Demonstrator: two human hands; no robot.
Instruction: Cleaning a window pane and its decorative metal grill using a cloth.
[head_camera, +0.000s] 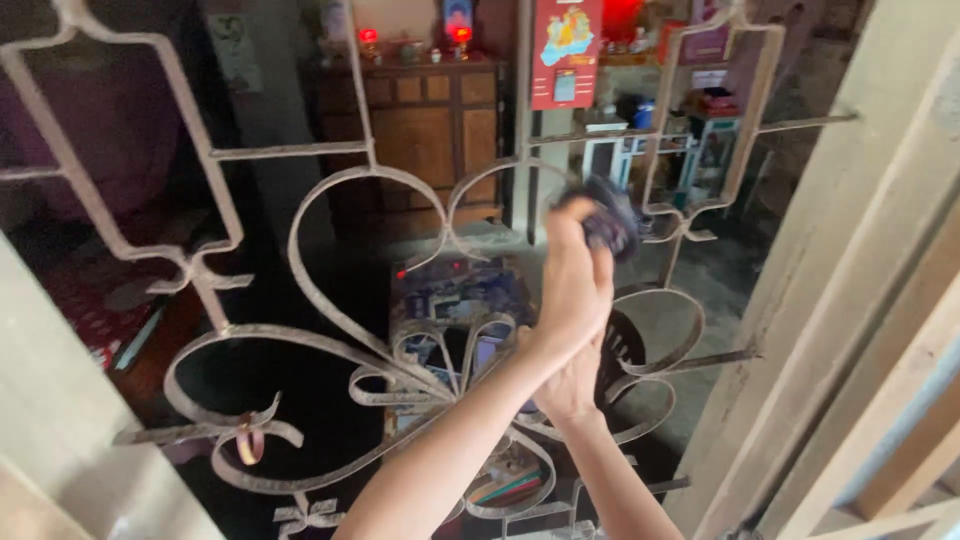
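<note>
My left hand (575, 285) is raised against a rusty, pale metal window grille (330, 190) of curled scrollwork. It is closed on a dark, crumpled cloth or pad (607, 222) that is pressed to a scroll near the grille's middle right. My right hand (570, 388) is just below, against the lower scrolls. Its fingers are hidden behind my left wrist, so its grip does not show.
A pale window frame (850, 300) stands at the right and a wall edge (50, 420) at the lower left. Behind the grille is a dim room with a wooden cabinet (430, 130), a red hanging calendar (565, 50) and a small cluttered table (460, 295).
</note>
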